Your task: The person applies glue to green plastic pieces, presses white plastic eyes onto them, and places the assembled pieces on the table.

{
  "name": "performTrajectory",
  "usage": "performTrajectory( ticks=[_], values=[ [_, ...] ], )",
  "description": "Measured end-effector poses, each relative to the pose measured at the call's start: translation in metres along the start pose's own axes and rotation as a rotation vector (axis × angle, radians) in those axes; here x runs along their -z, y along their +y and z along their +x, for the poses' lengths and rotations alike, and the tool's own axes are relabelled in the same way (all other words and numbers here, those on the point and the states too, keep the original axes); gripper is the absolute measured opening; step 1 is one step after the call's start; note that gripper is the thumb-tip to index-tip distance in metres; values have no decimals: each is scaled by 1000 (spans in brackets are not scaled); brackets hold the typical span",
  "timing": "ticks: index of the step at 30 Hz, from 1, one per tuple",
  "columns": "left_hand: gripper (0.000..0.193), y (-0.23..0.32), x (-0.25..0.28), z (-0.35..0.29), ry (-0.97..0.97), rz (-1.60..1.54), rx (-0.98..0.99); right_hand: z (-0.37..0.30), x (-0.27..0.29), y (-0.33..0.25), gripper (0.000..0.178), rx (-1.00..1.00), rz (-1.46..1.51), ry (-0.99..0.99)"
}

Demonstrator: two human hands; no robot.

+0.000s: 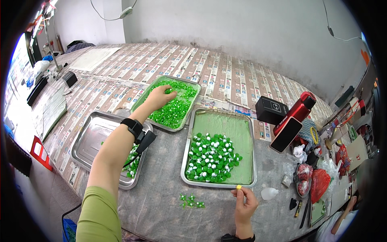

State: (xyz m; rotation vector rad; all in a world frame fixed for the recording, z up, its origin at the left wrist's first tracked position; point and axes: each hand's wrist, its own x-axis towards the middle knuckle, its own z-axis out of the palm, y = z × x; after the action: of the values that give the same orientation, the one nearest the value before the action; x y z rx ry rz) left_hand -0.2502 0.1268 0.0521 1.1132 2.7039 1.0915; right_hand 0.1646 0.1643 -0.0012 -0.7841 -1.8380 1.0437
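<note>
My left hand (161, 97) reaches over the far metal tray (196, 89), which is spread with small green translucent pieces (171, 115). Its fingers are drawn together at the pieces, and whatever is between them is hidden. Near the front edge of the green-lined tray (221, 117), my right hand (246, 205) pinches a small yellow piece (238, 187) between thumb and finger. That tray holds a heap of green and white bead-like pieces (211, 157). A few star-shaped green pieces (192, 201) lie on the grey cloth, left of my right hand.
Under my left forearm, a silver tray (94, 133) holds more green and white pieces (132, 163). To the right stand a black box (271, 109), a red bottle (296, 111) and a phone (286, 134). A white cup (269, 193), bags and a red bag (320, 184) lie nearby. Another person's arm (344, 213) shows lower right.
</note>
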Motion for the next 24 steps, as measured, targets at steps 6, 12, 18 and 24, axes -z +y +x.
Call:
performTrajectory(
  ticks=[6, 12, 18, 24],
  values=[
    [44, 56, 18, -111, -421, -246, 60, 3, 0, 6, 8, 6, 33, 0],
    [35, 57, -8, -217, -483, -208, -369, 4, -5, 4, 10, 21, 33, -37],
    [29, 63, -34, -270, -517, -109, -443, 2, -5, 7, 11, 48, 33, -42],
    [35, 65, -44, -285, -415, 214, -579, 2, -5, 10, 12, 58, 44, -66]
  ],
)
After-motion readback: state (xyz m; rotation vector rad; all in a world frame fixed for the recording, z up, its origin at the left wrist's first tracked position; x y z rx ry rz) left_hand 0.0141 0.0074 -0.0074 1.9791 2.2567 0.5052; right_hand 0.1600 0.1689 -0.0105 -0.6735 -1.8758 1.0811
